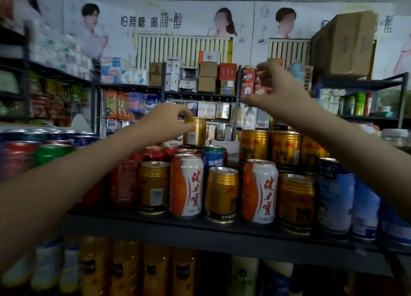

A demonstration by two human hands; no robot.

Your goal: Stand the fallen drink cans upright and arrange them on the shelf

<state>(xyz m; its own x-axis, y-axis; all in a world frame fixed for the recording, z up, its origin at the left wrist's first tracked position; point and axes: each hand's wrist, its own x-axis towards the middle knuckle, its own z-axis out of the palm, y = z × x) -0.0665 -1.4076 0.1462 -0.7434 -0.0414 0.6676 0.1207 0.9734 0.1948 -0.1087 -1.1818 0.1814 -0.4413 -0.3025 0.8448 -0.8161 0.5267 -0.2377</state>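
While my left hand (169, 120) pinched the ribbed gold can (196, 132) near its rim, upright just over the glossy red cans (155, 151) at the back of the dark metal shelf (155, 226), my right hand (278, 89) hovered higher, fingers loosely curled, empty.

One head-worn, wide-angle view looked forward and slightly down from close before the shelf (200, 231), roughly level with its cans (186, 186). Both arms entered from the lower corners. The left hand (169, 122) pinched a gold can (196, 133) near the frame's centre, with the right hand (278, 89) higher. A lower shelf (155, 269) crossed the bottom edge, and a postered wall (200, 22) stood well behind.
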